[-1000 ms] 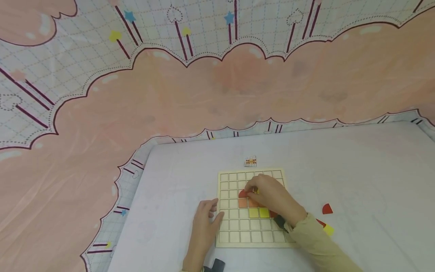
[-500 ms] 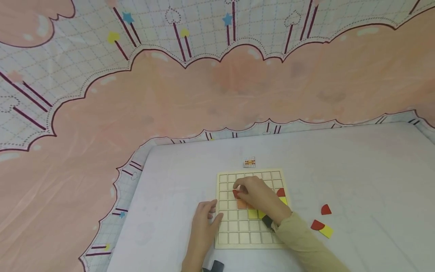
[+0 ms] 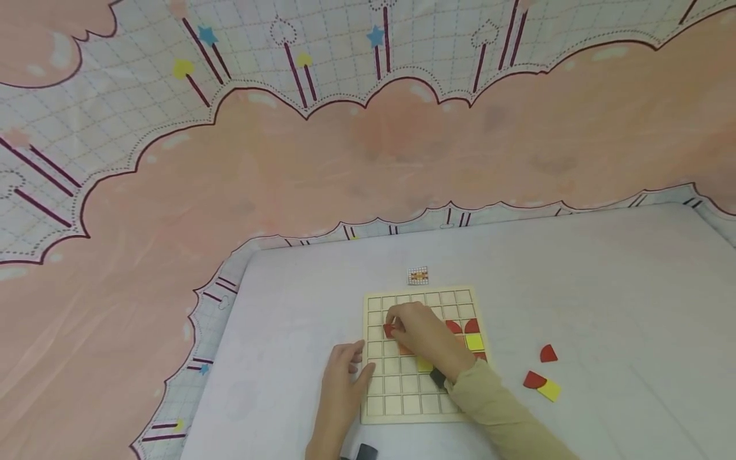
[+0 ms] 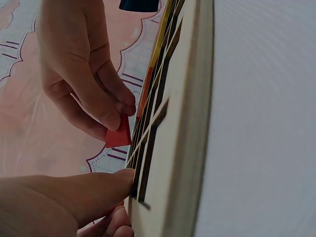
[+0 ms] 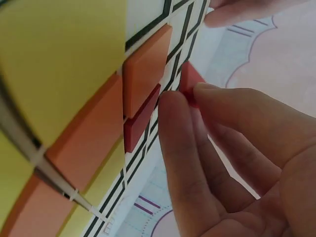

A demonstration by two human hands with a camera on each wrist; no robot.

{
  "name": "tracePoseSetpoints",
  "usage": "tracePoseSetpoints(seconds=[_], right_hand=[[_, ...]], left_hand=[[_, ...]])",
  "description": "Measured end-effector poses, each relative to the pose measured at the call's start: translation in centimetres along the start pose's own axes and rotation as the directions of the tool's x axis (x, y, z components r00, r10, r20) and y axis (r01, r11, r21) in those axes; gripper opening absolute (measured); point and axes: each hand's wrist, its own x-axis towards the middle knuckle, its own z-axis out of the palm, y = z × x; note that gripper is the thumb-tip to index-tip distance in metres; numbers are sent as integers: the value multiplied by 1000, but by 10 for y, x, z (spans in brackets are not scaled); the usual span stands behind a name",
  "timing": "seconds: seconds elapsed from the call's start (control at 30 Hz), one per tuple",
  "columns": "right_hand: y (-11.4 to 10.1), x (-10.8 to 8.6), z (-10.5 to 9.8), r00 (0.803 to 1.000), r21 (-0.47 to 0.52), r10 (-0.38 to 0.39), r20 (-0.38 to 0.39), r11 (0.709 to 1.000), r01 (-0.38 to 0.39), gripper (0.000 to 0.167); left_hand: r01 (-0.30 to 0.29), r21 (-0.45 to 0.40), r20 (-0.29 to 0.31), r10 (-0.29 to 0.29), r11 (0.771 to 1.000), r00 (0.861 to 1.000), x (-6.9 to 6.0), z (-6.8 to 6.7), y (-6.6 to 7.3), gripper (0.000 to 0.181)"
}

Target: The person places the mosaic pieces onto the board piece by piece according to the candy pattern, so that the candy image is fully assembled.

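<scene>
My right hand [image 3: 425, 332] pinches a red quarter-circle tile [image 5: 189, 78] between thumb and fingers, over the left part of a wooden grid board [image 3: 374, 406]. In the left wrist view this red tile [image 4: 118, 137] hangs by the board's face. The left hand [image 3: 341, 380] lies at the board's left edge, its thumb touching the edge and the fingers loosely bent. On the board sit red quarter-circle tiles [image 3: 471, 326], a yellow square tile [image 3: 474, 342] and orange square tiles [image 5: 148, 69]. My right hand and sleeve cover part of the pattern.
Right of the board lie a loose red quarter-circle tile [image 3: 549, 353], another red tile [image 3: 535, 380] and a yellow square tile [image 3: 550, 390] touching it. A small printed pattern card [image 3: 418, 276] lies beyond the board's far edge on the white table [image 3: 621, 300].
My right hand has moved left across the board with the red tile, uncovering red and yellow tiles on the right side. The left hand stays at the board's edge.
</scene>
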Motion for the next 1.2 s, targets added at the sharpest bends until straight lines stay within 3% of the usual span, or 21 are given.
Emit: tracePoseSetpoints(seconds=[0.7, 1.2], right_hand=[[-2, 0, 8, 998, -116, -19, -56, 993, 12, 9], [-5, 2, 9, 997, -270, 25, -70, 962, -43, 11]], left_hand=[[-6, 24, -16, 6, 1000, 1000, 2, 4, -4, 42], [-17, 17, -17, 18, 1000, 1000, 2, 3, -4, 42]])
